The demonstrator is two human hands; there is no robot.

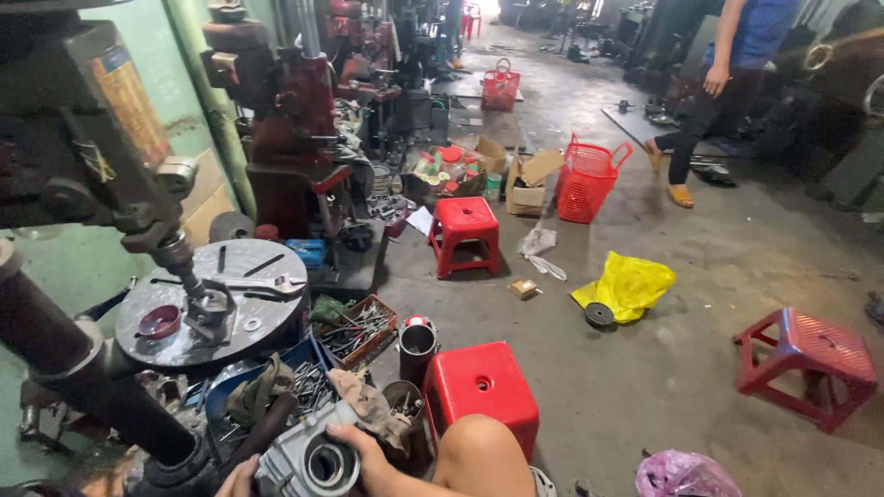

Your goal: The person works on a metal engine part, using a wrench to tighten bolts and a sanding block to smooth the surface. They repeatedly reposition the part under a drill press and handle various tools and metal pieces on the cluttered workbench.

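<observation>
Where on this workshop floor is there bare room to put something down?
The bare grey concrete floor lies open between the near red plastic stool, the yellow plastic bag and the red stool at right. It is crowded by both hands on the grey metal housing: rags, bolt trays and the round drill table.

Cluttered workshop floor, red stools [482, 387] and baskets [587, 178].
Drill press [83, 138] at left over a round table [267, 313] bearing a wrench [267, 285]; yellow bag [631, 285] mid-floor; purple bag [686, 474] near right; person [727, 83] standing far right.
</observation>
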